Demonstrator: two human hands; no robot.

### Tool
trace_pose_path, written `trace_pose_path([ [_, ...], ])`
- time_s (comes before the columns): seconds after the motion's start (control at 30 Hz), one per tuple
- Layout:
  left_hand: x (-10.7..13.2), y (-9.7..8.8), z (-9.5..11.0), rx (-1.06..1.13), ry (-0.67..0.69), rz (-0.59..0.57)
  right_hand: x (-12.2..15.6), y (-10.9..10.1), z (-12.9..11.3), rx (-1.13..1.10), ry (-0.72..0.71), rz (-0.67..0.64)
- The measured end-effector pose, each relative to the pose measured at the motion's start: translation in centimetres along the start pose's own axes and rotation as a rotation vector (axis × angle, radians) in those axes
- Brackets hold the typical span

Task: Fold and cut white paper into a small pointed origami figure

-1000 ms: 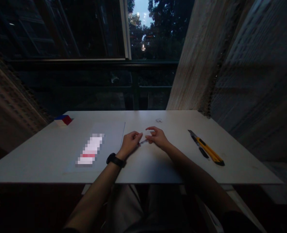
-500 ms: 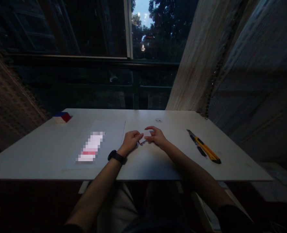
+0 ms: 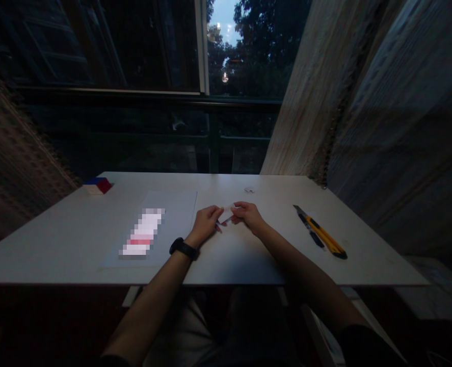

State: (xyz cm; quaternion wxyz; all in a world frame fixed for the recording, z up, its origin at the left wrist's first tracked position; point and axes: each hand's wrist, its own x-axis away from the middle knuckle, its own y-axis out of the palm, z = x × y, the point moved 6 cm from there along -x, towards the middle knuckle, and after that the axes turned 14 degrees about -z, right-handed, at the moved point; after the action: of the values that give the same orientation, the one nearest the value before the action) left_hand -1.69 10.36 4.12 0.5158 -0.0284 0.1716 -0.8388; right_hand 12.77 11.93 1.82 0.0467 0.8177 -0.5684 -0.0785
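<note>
Both my hands rest near the middle of a white table [image 3: 76,239] in dim light. My left hand [image 3: 206,222], with a black watch on its wrist, is curled and pinches one end of a small white and reddish piece of paper [image 3: 226,214]. My right hand [image 3: 248,216] pinches the other end of the same piece, fingers bent together. The piece sits just above the tabletop between the two hands; its exact shape is too small and dark to make out.
A sheet of paper [image 3: 172,214] with a blurred patch lies left of my hands. A yellow and black utility knife [image 3: 321,237] lies at the right. A red, blue and white cube [image 3: 97,185] sits at the far left corner. A tiny scrap [image 3: 249,190] lies behind my hands. Curtains hang on both sides.
My right hand's fingers have folded down closer onto the small piece, which has turned slightly between the hands. The view has shifted a little.
</note>
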Motion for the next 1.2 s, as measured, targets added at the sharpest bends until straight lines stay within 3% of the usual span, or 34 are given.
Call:
trace_pose_path([
  [0.5, -0.1, -0.2, -0.5, 0.023, 0.073, 0.022, -0.1, -0.2, -0.1, -0.007, -0.034, 0.011],
  [0.8, -0.4, 0.0, -0.5, 0.058, 0.044, -0.029, -0.1, -0.3, -0.3, 0.032, -0.064, 0.038],
  [1.03, -0.3, -0.7, -0.3, 0.264, 0.052, -0.008, 0.7, 0.6, -1.8, 0.048, -0.098, -0.106],
  [1.2, -0.1, -0.9, -0.2, 0.35, 0.015, 0.028, 1.0, 1.0, -1.7, 0.02, -0.047, -0.171],
])
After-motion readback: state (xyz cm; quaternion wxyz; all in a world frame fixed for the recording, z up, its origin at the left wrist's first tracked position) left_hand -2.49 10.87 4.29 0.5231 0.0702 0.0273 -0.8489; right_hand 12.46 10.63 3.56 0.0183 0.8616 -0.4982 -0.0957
